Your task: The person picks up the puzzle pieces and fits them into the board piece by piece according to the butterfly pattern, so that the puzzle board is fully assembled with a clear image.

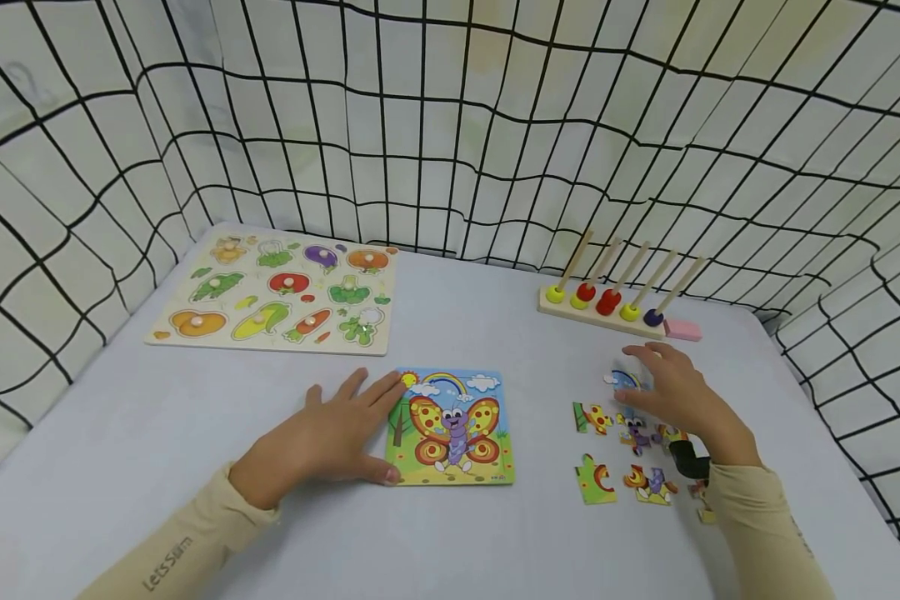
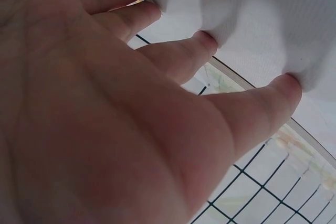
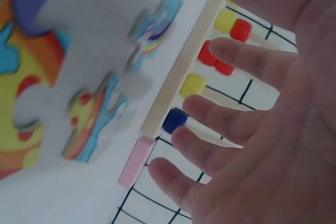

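Observation:
A square butterfly puzzle board (image 1: 450,429) lies near the middle of the white table. My left hand (image 1: 322,437) is spread flat at its left side, thumb and fingertips at the board's edge; in the left wrist view the hand (image 2: 121,108) has its fingers stretched out, fingertips against the table. On the right, my right hand (image 1: 682,400) hovers with loosely bent fingers over loose puzzle pieces. Close to its fingers is a rainbow piece (image 1: 627,380). In the right wrist view nothing is between the fingers of the right hand (image 3: 262,129).
Several butterfly pieces, among them a green one (image 1: 594,483), lie on the right, some partly hidden by the right wrist. Behind them stand a wooden bead counter (image 1: 600,310) and a pink block (image 1: 682,330). A vegetable peg board (image 1: 270,292) lies back left. Black netting (image 1: 457,125) surrounds the table.

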`<state>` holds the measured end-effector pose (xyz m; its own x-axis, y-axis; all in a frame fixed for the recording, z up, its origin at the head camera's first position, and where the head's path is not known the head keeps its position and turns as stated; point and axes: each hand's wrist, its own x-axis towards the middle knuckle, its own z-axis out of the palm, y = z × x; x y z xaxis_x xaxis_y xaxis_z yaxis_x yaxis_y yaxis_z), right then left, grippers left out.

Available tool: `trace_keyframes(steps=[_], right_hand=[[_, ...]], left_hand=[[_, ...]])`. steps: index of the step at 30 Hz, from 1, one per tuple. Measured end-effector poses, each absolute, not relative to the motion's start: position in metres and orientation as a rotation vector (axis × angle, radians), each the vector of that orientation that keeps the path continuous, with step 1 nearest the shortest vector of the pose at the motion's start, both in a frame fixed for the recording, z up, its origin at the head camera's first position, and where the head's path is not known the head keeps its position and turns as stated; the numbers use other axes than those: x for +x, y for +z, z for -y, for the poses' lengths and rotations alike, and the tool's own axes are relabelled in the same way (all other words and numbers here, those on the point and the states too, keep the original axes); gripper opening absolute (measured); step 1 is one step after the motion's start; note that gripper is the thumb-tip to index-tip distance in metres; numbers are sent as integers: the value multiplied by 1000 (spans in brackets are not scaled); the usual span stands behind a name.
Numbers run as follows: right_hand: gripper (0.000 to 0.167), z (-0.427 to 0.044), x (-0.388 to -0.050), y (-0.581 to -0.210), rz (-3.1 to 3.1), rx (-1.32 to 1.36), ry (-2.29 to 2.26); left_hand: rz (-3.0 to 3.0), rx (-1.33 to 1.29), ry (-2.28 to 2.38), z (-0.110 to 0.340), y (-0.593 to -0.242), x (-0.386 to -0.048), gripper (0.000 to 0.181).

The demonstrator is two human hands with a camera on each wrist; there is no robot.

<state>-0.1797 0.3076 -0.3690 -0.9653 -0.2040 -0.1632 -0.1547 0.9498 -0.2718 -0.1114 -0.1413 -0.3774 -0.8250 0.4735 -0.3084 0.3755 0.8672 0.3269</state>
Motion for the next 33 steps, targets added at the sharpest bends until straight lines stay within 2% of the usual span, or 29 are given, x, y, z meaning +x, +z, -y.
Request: trace_keyframes(steps=[6,33], right_hand=[[77,-313,-181,-376,-2911,-185,-332],[52,-315,-180,-380,-2853,-357,-487]], left_hand=[[-2660,636,359,142,-378,-111,115],[-2663,646,377,142,-377,-110,115]])
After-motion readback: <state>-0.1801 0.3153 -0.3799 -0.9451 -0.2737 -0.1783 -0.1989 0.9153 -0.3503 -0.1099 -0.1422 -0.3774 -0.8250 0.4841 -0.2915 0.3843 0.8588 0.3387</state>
